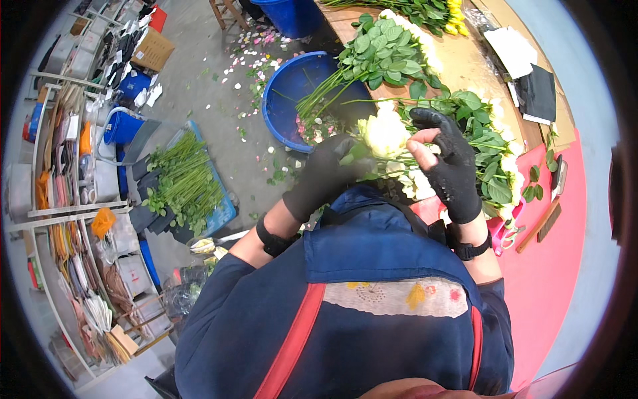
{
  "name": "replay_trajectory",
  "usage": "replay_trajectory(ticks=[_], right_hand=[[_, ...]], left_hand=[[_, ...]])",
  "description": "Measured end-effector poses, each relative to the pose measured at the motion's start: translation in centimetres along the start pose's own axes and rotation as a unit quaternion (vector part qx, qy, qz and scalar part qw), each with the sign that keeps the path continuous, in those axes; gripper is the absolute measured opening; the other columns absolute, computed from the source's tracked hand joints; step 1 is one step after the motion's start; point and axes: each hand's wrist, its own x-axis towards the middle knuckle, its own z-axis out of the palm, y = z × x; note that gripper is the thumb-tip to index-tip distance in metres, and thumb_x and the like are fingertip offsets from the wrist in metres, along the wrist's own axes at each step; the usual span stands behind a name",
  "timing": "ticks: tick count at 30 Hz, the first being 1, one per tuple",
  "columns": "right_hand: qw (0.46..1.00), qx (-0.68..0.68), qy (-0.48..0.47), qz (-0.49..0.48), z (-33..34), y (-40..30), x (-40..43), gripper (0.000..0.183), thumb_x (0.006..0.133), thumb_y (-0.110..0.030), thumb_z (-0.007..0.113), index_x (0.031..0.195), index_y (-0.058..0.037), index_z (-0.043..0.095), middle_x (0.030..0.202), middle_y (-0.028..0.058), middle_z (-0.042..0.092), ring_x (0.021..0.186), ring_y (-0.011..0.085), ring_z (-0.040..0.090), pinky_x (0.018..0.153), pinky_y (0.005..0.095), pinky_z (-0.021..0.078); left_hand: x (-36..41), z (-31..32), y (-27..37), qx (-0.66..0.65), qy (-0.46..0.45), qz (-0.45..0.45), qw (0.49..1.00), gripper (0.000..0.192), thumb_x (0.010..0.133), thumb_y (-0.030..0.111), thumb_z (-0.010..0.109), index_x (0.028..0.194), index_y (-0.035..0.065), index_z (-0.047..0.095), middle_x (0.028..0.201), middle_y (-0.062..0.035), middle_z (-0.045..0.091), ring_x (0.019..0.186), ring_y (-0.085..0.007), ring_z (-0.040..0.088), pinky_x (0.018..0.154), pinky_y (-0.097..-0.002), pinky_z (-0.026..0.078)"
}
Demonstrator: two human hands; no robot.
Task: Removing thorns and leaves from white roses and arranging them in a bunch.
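A cream-white rose (384,130) is held up in front of my chest, its bloom between my two hands. My left hand (326,169), in a black glove and blurred, closes at the rose's lower left, where a green leaf (355,152) shows by the fingertips. My right hand (443,162) is beside the bloom's right side. Its black glove leaves the thumb and a finger bare, and those tips curve close to the petals; whether they pinch anything is unclear. Behind and under the right hand lie more white roses (508,159) with leafy stems.
A bunch of white roses (381,52) lies on the wooden table, stems over a blue tub (271,107). Yellow roses (454,17) are farther back. A brush (541,224) and scissors (511,238) lie on the pink surface (543,294). Cut stems (189,179) fill a blue crate; shelves (79,209) stand left.
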Motion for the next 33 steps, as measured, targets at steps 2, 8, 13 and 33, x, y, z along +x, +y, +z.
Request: replay_trajectory(ticks=[2, 8, 13, 33], right_hand=[[1.0, -0.002, -0.013, -0.011, 0.4, 0.4, -0.2, 0.019, 0.075, -0.013, 0.076, 0.089, -0.0015, 0.068, 0.112, 0.0156, 0.065, 0.104, 0.0292, 0.063, 0.09, 0.0382, 0.0474], [0.998, -0.039, -0.013, -0.05, 0.8, -0.4, -0.5, 0.015, 0.075, -0.012, 0.074, 0.081, -0.002, 0.064, 0.117, 0.0166, 0.064, 0.107, 0.0329, 0.061, 0.093, 0.0397, 0.0464], [0.996, -0.022, -0.072, -0.044, 0.6, -1.1, -1.0, 0.017, 0.073, -0.014, 0.074, 0.08, -0.0028, 0.063, 0.125, 0.0184, 0.061, 0.113, 0.0363, 0.057, 0.096, 0.0426, 0.0447], [0.982, 0.139, -0.107, 0.064, -0.4, -0.8, -0.9, 0.02, 0.076, -0.011, 0.076, 0.094, -0.0028, 0.074, 0.127, 0.0143, 0.063, 0.114, 0.0258, 0.06, 0.097, 0.0362, 0.0462]], left_hand=[[0.0, 0.1, -0.1, 0.033, -0.003, 0.032, 0.999, 0.031, 0.081, 0.023, 0.078, 0.1, 0.0009, 0.068, 0.091, -0.0082, 0.067, 0.08, -0.0157, 0.063, 0.074, -0.0311, 0.049], [-0.3, -0.1, -0.5, 0.037, -0.035, 0.052, 0.997, 0.03, 0.083, 0.019, 0.076, 0.104, 0.0006, 0.067, 0.094, -0.0089, 0.068, 0.083, -0.0164, 0.063, 0.075, -0.0316, 0.05], [-0.8, -0.3, 0.4, -0.025, -0.019, -0.067, 0.997, 0.034, 0.08, 0.032, 0.07, 0.098, 0.0026, 0.068, 0.088, -0.013, 0.068, 0.083, -0.0236, 0.064, 0.076, -0.0363, 0.048], [-1.6, -1.5, -2.0, -0.068, -0.087, 0.05, 0.993, 0.023, 0.093, 0.018, 0.063, 0.104, -0.0021, 0.067, 0.096, -0.004, 0.068, 0.086, -0.0106, 0.06, 0.078, -0.0276, 0.049]])
